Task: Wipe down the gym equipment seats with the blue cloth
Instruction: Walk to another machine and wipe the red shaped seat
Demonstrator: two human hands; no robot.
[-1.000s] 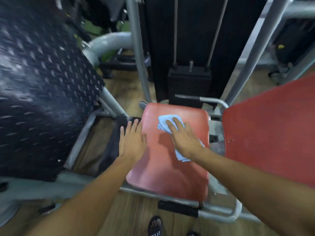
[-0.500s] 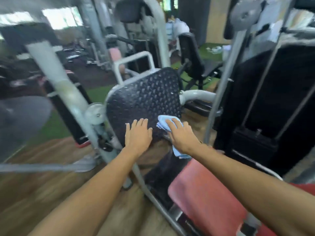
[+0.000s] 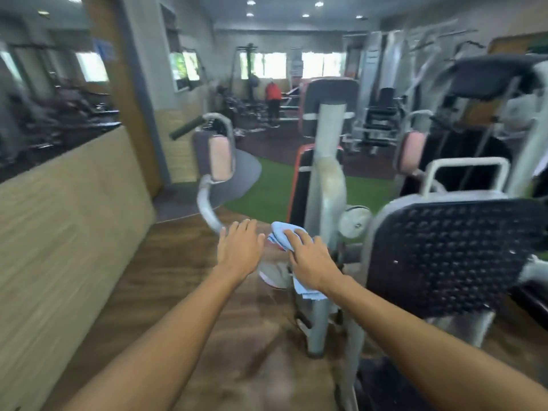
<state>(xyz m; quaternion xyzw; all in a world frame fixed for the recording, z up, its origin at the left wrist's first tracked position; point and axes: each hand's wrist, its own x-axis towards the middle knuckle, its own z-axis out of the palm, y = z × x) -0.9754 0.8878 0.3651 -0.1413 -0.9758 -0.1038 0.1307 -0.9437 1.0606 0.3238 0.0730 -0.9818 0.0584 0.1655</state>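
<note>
The fingers (image 3: 292, 235) of the right hand (image 3: 311, 262) lie spread and flat over a folded light-blue cloth (image 3: 280, 237), pinning it under the palm rather than curling round it; one end of the cloth pokes out ahead of the fingertips and the other hangs below the wrist. The left hand (image 3: 237, 250) is just beside it, fingers extended and close together, holding nothing. Both hands are held out in mid-air above the brown wood-patterned floor (image 3: 166, 277), touching no surface.

Half a second ago the hands hovered in front of the black studded footplate (image 3: 450, 256); a second ago they were pressed on a red padded seat, the cloth flat against it. That seat is now out of view, and the footplate has slid to the right of the hands. The view has swung up and leftward, opening onto the wider gym: a grey upright steel post (image 3: 326, 179) directly beyond the cloth, a pale pink roller pad (image 3: 219, 157) on a curved arm to the left, green turf and more machines behind, all blurred by motion.

This suggests the red seat is finished and the person is turning to find the next one. The cloth is in the same grip as before, so wiping can likely resume once a seat is reached.
</note>
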